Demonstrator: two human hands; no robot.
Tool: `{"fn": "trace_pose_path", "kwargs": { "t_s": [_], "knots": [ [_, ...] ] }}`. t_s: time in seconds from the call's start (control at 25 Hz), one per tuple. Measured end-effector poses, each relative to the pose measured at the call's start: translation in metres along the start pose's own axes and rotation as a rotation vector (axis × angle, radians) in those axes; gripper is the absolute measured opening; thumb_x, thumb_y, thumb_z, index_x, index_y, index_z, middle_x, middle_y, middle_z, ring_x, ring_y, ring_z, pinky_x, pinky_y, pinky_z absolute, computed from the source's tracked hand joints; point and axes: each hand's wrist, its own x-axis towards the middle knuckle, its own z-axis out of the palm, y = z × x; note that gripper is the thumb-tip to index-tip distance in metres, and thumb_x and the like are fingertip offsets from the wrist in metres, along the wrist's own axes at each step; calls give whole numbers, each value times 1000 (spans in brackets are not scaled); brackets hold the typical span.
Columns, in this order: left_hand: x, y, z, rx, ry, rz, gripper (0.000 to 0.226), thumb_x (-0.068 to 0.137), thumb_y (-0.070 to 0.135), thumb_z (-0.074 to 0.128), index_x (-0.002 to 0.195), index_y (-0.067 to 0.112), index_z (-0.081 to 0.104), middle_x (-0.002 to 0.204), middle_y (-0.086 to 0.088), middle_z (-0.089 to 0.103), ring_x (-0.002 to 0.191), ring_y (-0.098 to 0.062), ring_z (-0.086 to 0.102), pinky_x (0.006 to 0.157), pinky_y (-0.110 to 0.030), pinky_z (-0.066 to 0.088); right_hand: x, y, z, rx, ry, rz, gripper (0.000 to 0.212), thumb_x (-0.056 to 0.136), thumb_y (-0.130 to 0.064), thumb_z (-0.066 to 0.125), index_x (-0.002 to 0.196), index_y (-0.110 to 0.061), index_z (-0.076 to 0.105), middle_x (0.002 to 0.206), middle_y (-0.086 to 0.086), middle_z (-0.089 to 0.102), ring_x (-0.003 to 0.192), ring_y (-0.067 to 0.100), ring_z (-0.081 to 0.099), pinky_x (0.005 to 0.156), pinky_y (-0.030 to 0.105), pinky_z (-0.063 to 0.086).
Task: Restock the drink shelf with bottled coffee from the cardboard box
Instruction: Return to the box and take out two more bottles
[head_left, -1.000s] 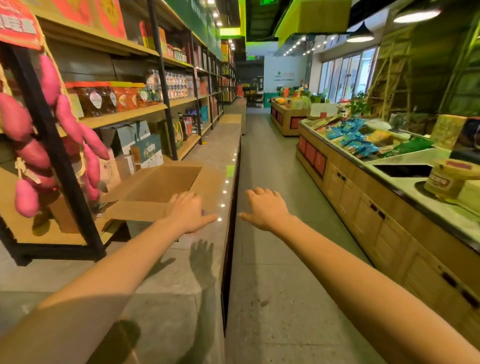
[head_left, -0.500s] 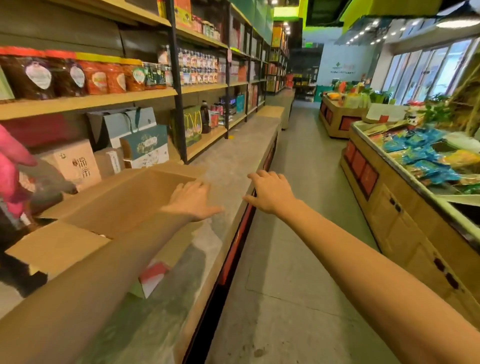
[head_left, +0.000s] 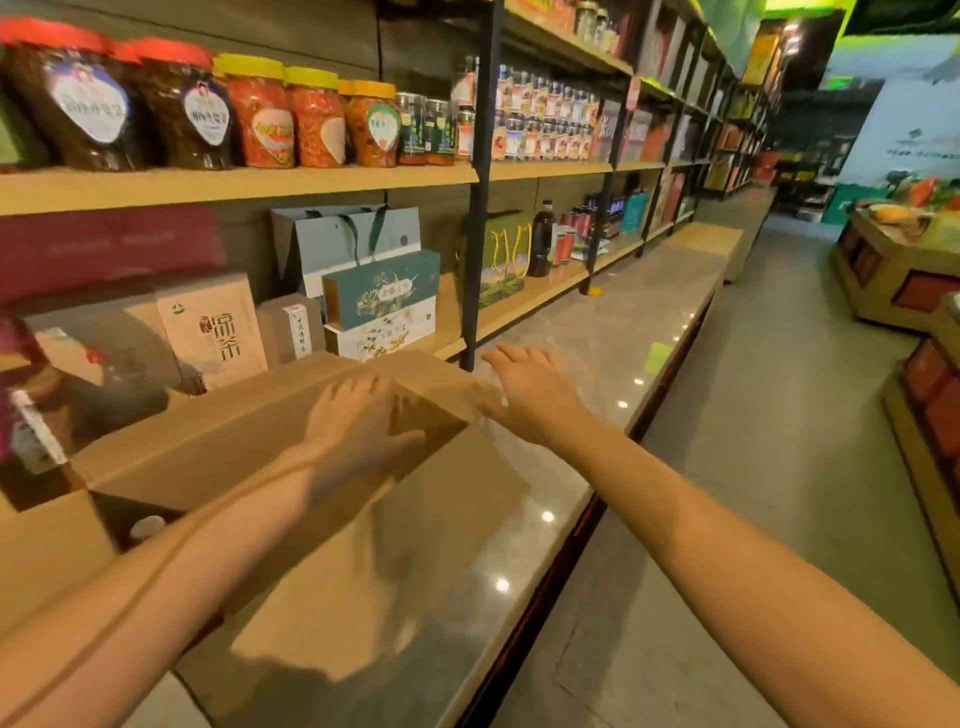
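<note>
Cardboard box (head_left: 249, 447), flaps open, stands on the grey stone desk (head_left: 597, 332) that runs along the foot of a shop's shelving, at the near left end. Through a dark gap at its near side the pale cap of a bottle (head_left: 148, 526) shows; the rest of its contents are hidden. The person's left hand (head_left: 358, 421) reaches over the box's far flap with fingers straight and relaxed, grasping nothing, its thumb above the dark opening. The right hand (head_left: 530, 384) is spread flat, palm down, just beside the box's far right corner and above the desk, also released; motion blur hides whether either hand touches the cardboard. Behind the box, a wooden shelf (head_left: 234, 182) carries red- and yellow-lidded jars (head_left: 260, 114), with teal gift boxes (head_left: 382, 291) on the level below and a dark bottle (head_left: 542, 239) farther along.
</note>
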Motion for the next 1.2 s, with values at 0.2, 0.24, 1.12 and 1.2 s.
{"fn": "trace_pose_path", "kwargs": {
  "t_s": [0.2, 0.24, 1.12, 1.2],
  "knots": [
    [45, -44, 5, 11, 43, -232, 77, 84, 59, 52, 144, 16, 28, 150, -6, 34, 139, -25, 30, 117, -42, 20, 109, -30, 34, 133, -71, -240, 58, 93, -44, 49, 144, -21, 32, 153, 4, 30, 141, 26, 27, 117, 44, 18],
    [50, -55, 6, 34, 61, -281, 78, 85, 59, 50, 145, 15, 26, 152, -7, 31, 140, -25, 28, 117, -43, 19, 129, -40, 40, 137, -98, -294, 61, 93, -45, 48, 146, -21, 29, 155, 5, 26, 142, 25, 24, 118, 44, 16],
    [44, -51, 75, 147, 351, -1503, 80, 88, 59, 44, 150, 20, 12, 157, -1, 17, 146, -23, 14, 120, -42, 9, 233, -172, 131, 567, -156, -1381, 59, 92, -36, 55, 145, -23, 32, 154, -1, 30, 143, 18, 25, 116, 40, 22],
    [43, -47, 85, 132, 361, -1579, 79, 89, 56, 45, 150, 19, 12, 157, -1, 17, 146, -22, 13, 120, -42, 10, 226, -183, 141, 565, -186, -1435, 59, 92, -37, 54, 145, -23, 32, 154, 0, 29, 143, 19, 25, 116, 38, 22]
  ]
}}
